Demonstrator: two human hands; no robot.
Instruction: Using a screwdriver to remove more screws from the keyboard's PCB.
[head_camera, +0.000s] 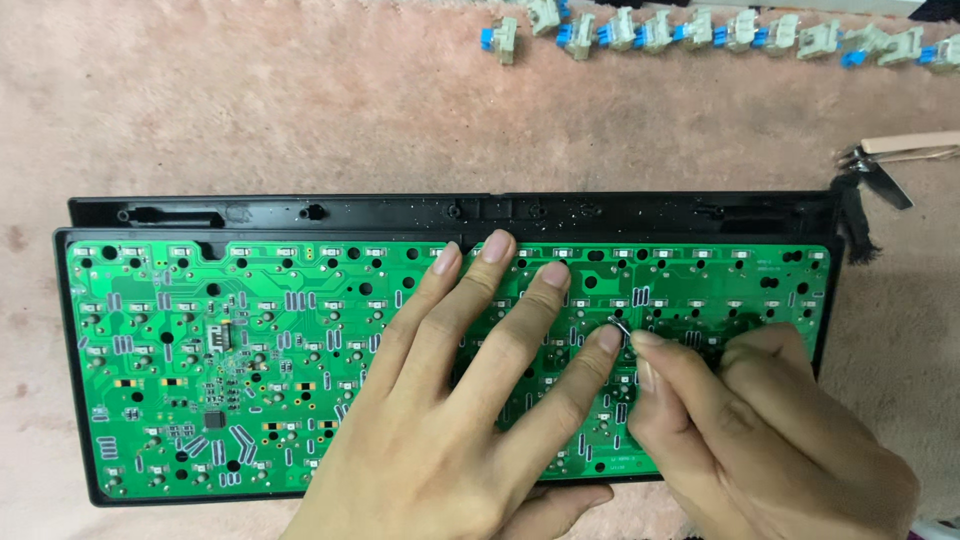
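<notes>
Pink, fuzzy cloth covers the table (250, 110), and on it lies a keyboard turned face down, its green circuit board (200, 330) exposed inside the black plastic case (300, 212). Along the far edge of the cloth sits a loose row of pulled key switches (700, 32), cream bodies with blue stems, roughly a dozen, well apart from the board. A small metal tool with a pale wooden handle (905, 150) rests unused off the board's right end. The left hand (470, 400) lies open and flat across the middle of the board, fingers spread, pressing it steady; its little finger ends just beside the spot being worked. The right hand (770, 430) is closed in a pinch, thumb and forefinger gripping a small dark metal piece (618, 326), too small to identify, right at the board's surface to the right of centre. Judging by the row of removed switches, part of the disassembly appears done. Whether switches remain on the underside cannot be seen from here. The board itself is seated in its case, so the work looks midway rather than near its end.
</notes>
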